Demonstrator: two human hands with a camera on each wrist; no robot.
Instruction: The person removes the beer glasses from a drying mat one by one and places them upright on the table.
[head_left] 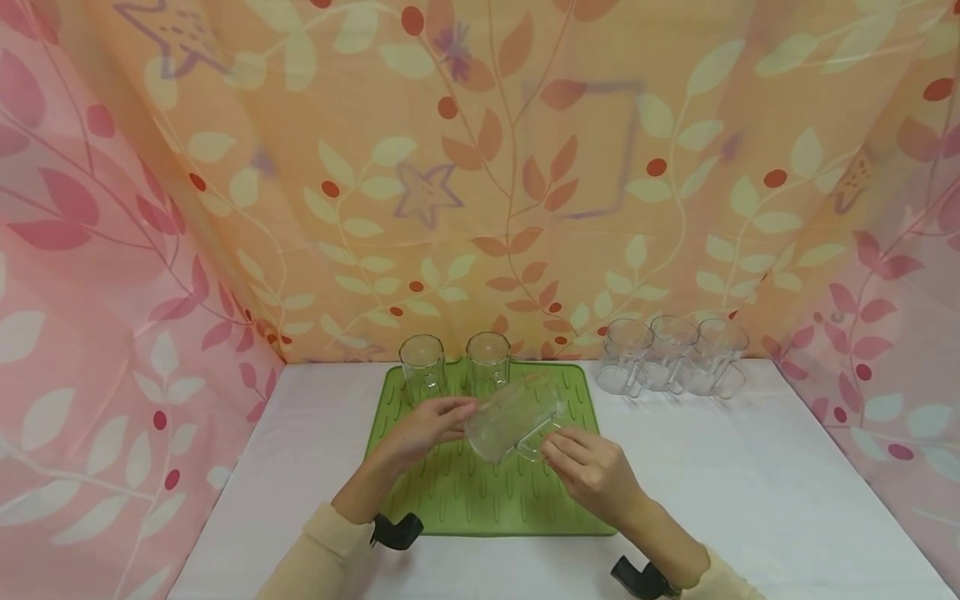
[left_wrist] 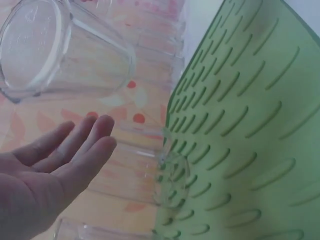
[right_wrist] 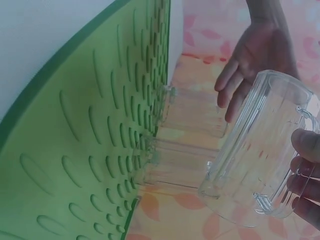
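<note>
A clear glass mug (head_left: 512, 421) hangs tilted over the green drying mat (head_left: 495, 508). My right hand (head_left: 592, 471) grips it by the handle, fingers curled around it, as the right wrist view also shows. The thick base of the mug (left_wrist: 32, 47) faces the left hand's side, and its mouth points away. My left hand (head_left: 427, 429) is beside the base with fingers extended; in the left wrist view these fingers (left_wrist: 95, 135) are apart from the glass. Two more glass mugs, one on the left (head_left: 422, 367) and one on the right (head_left: 487, 362), stand at the mat's back edge.
Three clear glass mugs (head_left: 675, 358) stand close together on the white table (head_left: 750, 492), behind and to the right of the mat. A patterned cloth (head_left: 465, 275) hangs directly behind the table, with pink cloth on both sides.
</note>
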